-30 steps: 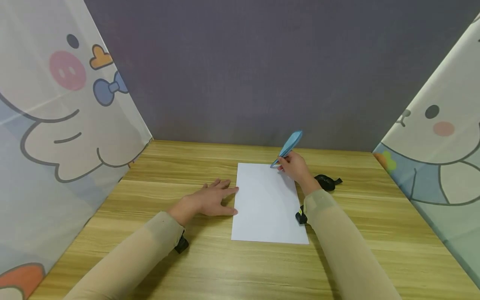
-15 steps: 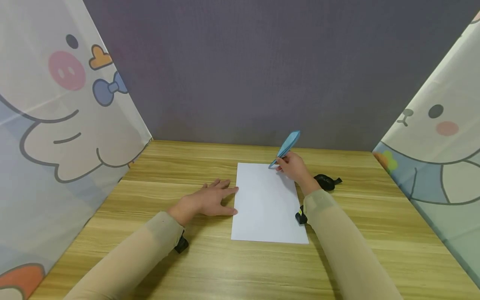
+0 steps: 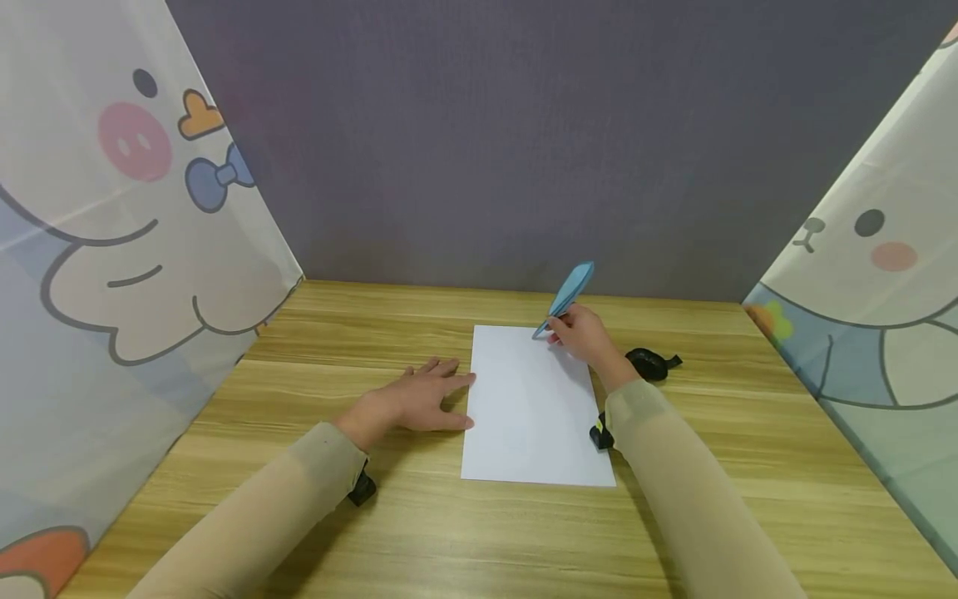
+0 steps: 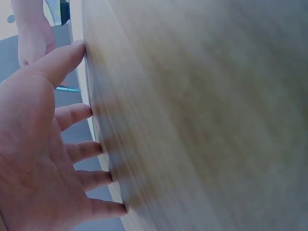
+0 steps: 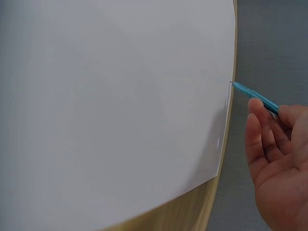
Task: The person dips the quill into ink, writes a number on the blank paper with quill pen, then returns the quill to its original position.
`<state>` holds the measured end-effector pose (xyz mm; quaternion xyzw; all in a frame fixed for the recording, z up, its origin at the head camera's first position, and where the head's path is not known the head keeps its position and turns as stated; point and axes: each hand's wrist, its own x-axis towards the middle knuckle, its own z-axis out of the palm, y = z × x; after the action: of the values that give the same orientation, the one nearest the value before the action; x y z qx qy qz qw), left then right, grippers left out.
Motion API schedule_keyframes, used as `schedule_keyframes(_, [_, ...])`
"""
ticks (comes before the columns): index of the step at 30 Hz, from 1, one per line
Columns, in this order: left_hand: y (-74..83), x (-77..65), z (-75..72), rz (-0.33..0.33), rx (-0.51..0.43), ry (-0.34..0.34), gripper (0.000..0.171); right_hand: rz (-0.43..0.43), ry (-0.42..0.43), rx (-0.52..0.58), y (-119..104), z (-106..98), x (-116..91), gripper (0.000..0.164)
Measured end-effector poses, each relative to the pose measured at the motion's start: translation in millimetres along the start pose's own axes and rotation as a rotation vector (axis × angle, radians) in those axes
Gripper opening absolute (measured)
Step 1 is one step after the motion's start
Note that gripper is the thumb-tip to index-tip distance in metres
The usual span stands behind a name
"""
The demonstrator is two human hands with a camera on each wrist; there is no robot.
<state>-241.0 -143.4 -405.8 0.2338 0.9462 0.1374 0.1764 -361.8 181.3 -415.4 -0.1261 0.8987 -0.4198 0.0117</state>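
A white sheet of paper [image 3: 531, 408] lies on the wooden table. My right hand [image 3: 586, 334] pinches a blue feather-shaped pen [image 3: 572, 287] between thumb and fingers, its feather end pointing up and away. In the right wrist view the tip of the pen [image 5: 243, 89] meets the far part of the paper [image 5: 120, 106], where faint thin traces show close to the edge. My left hand [image 3: 419, 402] rests with spread fingers at the paper's left side; thumb and index fingertip touch that edge. From the left wrist view, the fingertips [image 4: 98, 147] press down on the surface.
Right of the sheet lies a small black object with a short tab [image 3: 649, 363]. The wooden table [image 3: 479, 541] ends at a dark grey panel [image 3: 479, 150]. Cartoon-printed cloth hangs on the left [image 3: 97, 274] and right. Both wrists carry small black devices.
My right hand has moved the pen a short way left and slightly toward me along the top of the paper. My left hand has stayed in place.
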Motion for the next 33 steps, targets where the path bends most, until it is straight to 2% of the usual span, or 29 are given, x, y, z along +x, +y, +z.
schedule_keyframes(8, [0.5,-0.7,1.0,0.0,0.0,-0.002,0.084,0.008,-0.008,-0.009,-3.8,2.1,-3.4,0.035])
schedule_keyframes(20, [0.3,-0.3,0.8,0.003,-0.005,0.005,0.085,-0.028,0.001,-0.026,-4.0,4.3,-1.7,0.033])
schedule_keyframes(33, [1.0,0.9,1.3,-0.004,-0.001,-0.004,0.085,-0.012,-0.019,-0.019,-9.0,6.5,-3.2,0.031])
